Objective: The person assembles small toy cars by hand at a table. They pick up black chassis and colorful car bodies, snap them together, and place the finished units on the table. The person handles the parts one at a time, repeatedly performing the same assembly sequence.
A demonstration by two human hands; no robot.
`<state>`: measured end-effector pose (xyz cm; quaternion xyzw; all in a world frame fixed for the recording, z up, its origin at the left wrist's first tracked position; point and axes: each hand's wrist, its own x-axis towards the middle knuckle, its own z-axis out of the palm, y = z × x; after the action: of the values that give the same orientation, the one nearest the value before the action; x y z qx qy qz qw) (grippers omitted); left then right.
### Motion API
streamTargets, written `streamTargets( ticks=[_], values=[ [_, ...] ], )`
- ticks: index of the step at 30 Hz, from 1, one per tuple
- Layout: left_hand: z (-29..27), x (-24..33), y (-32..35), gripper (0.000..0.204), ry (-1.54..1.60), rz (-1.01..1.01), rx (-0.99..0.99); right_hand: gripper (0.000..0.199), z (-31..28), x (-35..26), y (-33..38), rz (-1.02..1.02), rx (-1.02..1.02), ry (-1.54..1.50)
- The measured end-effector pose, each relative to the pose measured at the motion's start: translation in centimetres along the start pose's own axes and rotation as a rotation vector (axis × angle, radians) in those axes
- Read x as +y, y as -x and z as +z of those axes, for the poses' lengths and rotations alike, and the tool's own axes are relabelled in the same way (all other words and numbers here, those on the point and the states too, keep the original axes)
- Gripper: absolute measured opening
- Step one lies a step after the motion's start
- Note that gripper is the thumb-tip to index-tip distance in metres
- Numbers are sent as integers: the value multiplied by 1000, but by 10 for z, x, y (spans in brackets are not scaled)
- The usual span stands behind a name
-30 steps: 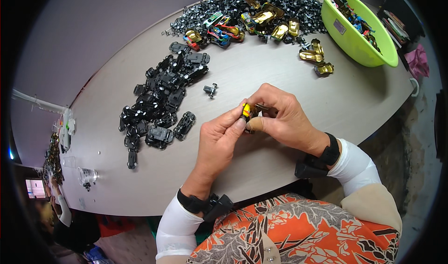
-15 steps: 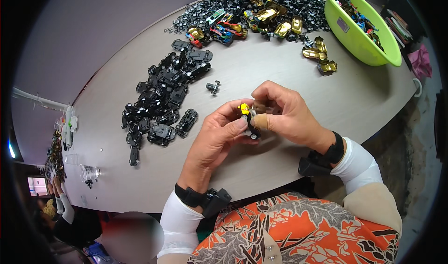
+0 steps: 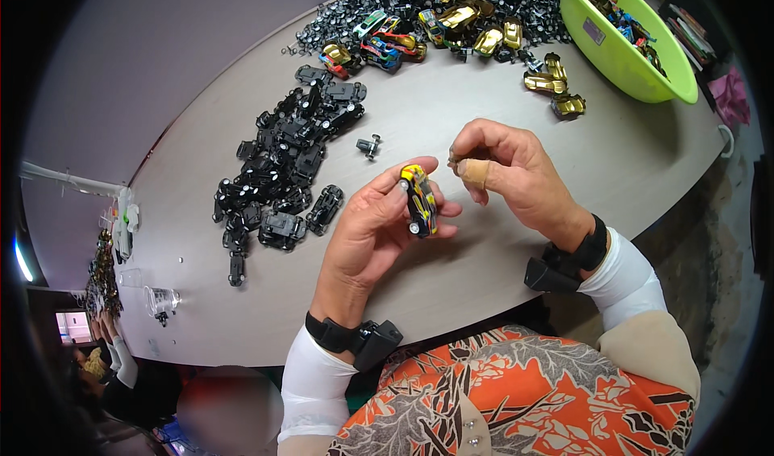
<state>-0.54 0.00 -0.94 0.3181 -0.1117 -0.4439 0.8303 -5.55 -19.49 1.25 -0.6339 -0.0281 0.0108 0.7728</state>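
Note:
My left hand (image 3: 375,230) holds a small yellow and black toy car (image 3: 420,199) on its side, wheels showing, just above the grey table (image 3: 451,109). My right hand (image 3: 508,174) is a little to the right of the car and apart from it, fingers curled, with a bandage on the thumb; a small dark piece seems pinched at its fingertips. A lone black wheel part (image 3: 370,145) lies on the table just beyond my left hand.
A heap of black toy car chassis (image 3: 282,182) lies at the left. Gold and coloured car bodies (image 3: 451,24) and small black parts lie at the far edge. A green bowl (image 3: 637,69) stands at the far right. Another person sits at the lower left.
My hands were together around the toy car; now the right hand has pulled away to the right and the left hand alone holds the car.

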Motion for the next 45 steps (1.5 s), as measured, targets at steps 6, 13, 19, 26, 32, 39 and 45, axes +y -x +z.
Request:
streamTargets(
  ticks=[6,13,19,26,32,39,45],
  values=[
    [0,0,4,34,-272,0,185,8,-3,-1,-2,-56,-146,-54],
    [4,-2,5,20,-401,-33,226,5,-7,-2,-3,135,-237,3],
    [12,1,8,16,-536,-56,262,7,-8,4,-5,205,-286,100],
    [9,-12,8,10,-806,6,296,5,-3,15,-5,207,-296,420],
    [7,-11,6,10,-843,-11,352,4,1,19,-7,208,-279,430],
    [1,2,4,13,-528,-79,392,5,-14,10,-14,278,-248,42],
    [5,-3,4,14,-579,-70,331,15,1,5,-10,307,-283,179]
  ],
)
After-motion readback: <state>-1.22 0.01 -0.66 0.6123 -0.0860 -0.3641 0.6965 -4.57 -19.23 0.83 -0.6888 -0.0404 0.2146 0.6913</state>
